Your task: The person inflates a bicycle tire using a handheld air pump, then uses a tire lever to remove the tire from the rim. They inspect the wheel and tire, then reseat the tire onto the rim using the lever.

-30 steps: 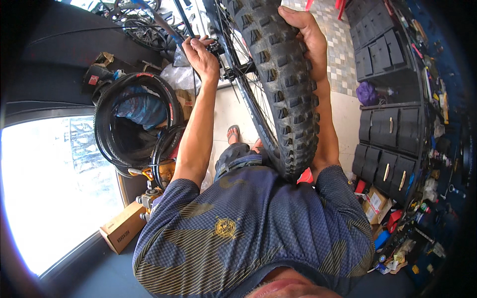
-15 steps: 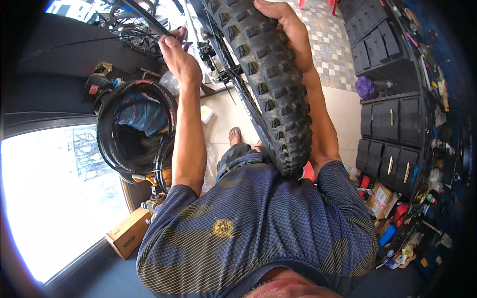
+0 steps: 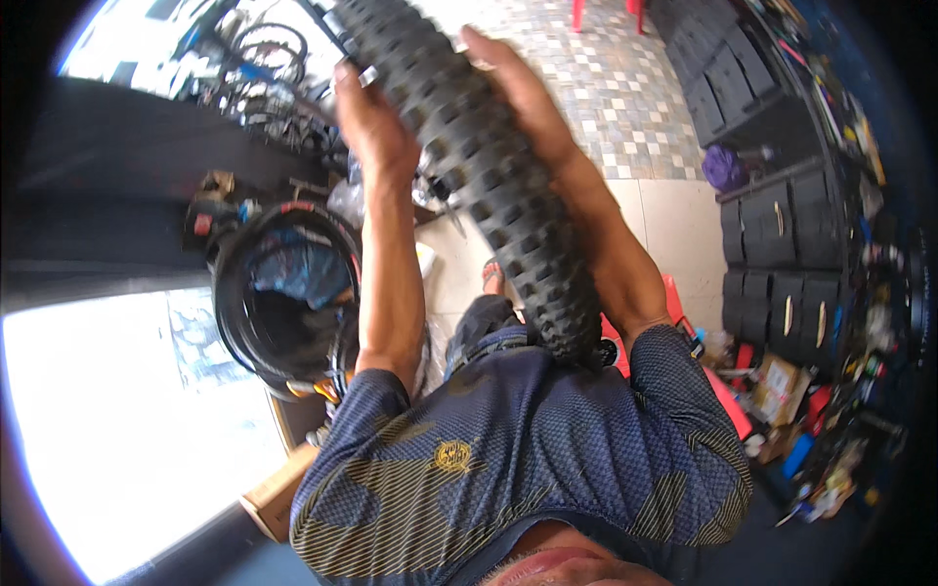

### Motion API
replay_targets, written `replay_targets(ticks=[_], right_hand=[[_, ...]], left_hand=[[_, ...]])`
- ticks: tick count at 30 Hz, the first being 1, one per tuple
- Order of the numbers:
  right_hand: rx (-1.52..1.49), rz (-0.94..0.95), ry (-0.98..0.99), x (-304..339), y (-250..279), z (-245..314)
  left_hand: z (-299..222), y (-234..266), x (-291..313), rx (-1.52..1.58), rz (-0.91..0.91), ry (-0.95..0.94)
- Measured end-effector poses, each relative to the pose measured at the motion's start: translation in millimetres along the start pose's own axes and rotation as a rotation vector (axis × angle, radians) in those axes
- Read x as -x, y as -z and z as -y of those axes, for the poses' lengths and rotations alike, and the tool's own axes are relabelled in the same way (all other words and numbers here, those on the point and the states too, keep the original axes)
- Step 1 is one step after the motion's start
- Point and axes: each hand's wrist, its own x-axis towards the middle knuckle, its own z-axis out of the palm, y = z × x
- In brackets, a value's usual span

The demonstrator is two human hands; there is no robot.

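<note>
A knobbly black bicycle tyre (image 3: 489,161) runs from the top of the view down to my chest, tilted to the left. My right hand (image 3: 523,103) grips the wheel from its right side, thumb uppermost, with the fingers hidden beyond the tread. On the other side, my left hand (image 3: 376,132) is closed close against the tyre and blurred by motion. A dark bar (image 3: 330,29) passes near its thumb; what this hand grips is hidden. The rim and hub cannot be seen behind the tread.
Several tyres (image 3: 230,322) are stacked at the left above a cardboard box (image 3: 278,493). Bicycles (image 3: 259,73) stand at the far left. A shelf with dark drawers (image 3: 772,220) lines the right side. A red object (image 3: 723,396) lies beside my right arm.
The tyre has swung left and turned its tread more toward me. Both hands moved with it, and my left hand is now right beside the tyre. The bicycle parts between them are mostly covered.
</note>
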Motion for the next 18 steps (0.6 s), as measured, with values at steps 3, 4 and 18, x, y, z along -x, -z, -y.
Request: replay_targets(ticks=[3, 4, 18], right_hand=[[0.282, 0.05, 0.113, 5, 18, 0], [0.52, -0.05, 0.162, 13, 26, 3], [1.912, -0.733, 0.533, 61, 161, -97]], left_hand=[[-6, 1, 4, -0.197, -0.102, 0.019], [-6, 8, 2, -0.119, -0.121, 0.114], [4, 107, 42, -0.396, -0.209, -0.225]])
